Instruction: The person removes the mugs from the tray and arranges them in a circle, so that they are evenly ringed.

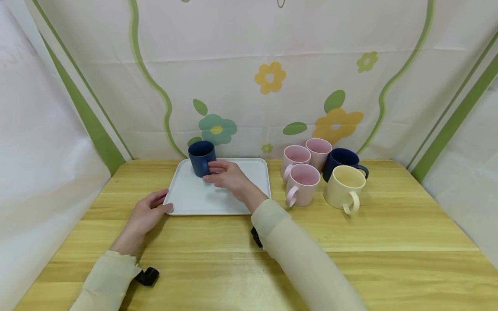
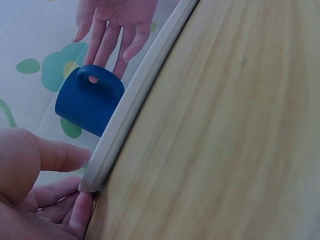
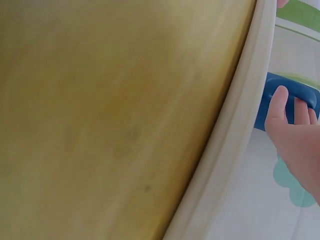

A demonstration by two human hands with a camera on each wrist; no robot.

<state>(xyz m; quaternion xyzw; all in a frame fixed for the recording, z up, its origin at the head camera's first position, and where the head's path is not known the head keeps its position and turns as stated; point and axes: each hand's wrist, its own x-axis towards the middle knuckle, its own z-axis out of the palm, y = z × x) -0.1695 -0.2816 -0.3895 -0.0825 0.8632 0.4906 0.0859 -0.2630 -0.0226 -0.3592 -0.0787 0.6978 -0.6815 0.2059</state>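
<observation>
A dark blue mug (image 1: 201,160) stands upright on the back left of a white rectangular tray (image 1: 186,198). Beside its handle is my right hand (image 1: 229,177), its fingers fairly straight and spread; whether they touch the handle is hard to tell. The left wrist view shows those fingers behind the blue mug (image 2: 90,102), not wrapped round it. My left hand (image 1: 148,211) holds the tray's front left corner, thumb on one side of the rim (image 2: 125,110) and fingers on the other. In the right wrist view, thumb and fingers overlap the mug (image 3: 295,87).
Right of the tray stand pink mugs (image 1: 303,185), a second dark blue mug (image 1: 337,159) and a cream mug (image 1: 344,185), grouped closely. All rest on a wooden table (image 1: 218,259). A flower-patterned cloth (image 1: 241,34) hangs behind, with white cloth at both sides.
</observation>
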